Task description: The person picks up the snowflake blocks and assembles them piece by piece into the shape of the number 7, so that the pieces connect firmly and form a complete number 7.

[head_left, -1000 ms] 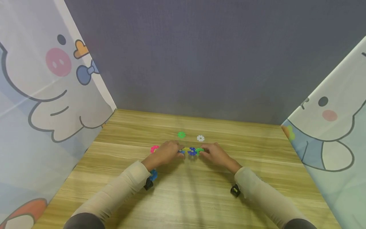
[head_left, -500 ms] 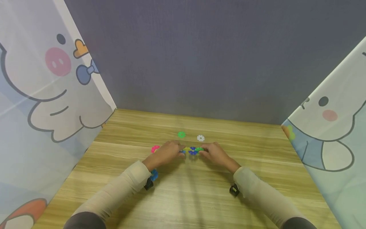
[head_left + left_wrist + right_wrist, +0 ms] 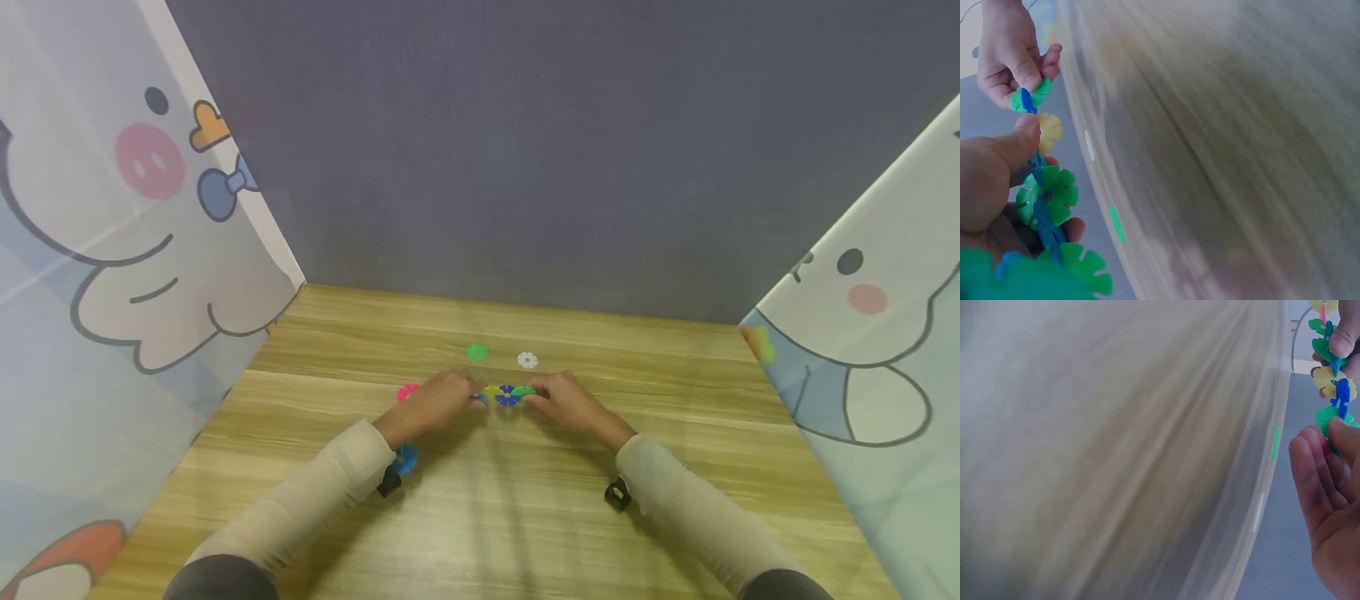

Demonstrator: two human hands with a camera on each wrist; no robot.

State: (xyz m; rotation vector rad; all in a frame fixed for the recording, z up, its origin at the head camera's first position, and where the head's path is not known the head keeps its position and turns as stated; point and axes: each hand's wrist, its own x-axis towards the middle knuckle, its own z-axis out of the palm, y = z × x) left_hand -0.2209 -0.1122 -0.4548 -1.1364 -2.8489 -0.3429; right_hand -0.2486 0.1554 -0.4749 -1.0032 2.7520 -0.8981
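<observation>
A chain of slotted plastic snowflake discs runs between both hands, held above the table. My left hand (image 3: 442, 398) grips the chain, thumb on one side and fingers on the other; part of the chain is hidden behind it. My right hand (image 3: 566, 404) pinches the green disc (image 3: 523, 391) at the chain's right end. Between the hands show a dark blue disc (image 3: 507, 396) and a yellow disc (image 3: 1050, 133). Beyond the left hand, more linked discs follow, among them a green disc (image 3: 1054, 195). A pink disc (image 3: 408, 391) and a blue disc (image 3: 406, 459) show beside the left forearm.
Two loose discs, one green (image 3: 477, 352) and one white (image 3: 527, 360), lie on the wooden table (image 3: 600, 342) beyond the hands. A dark grey panel (image 3: 480, 167) stands behind the table, with cartoon-printed sheets at both sides.
</observation>
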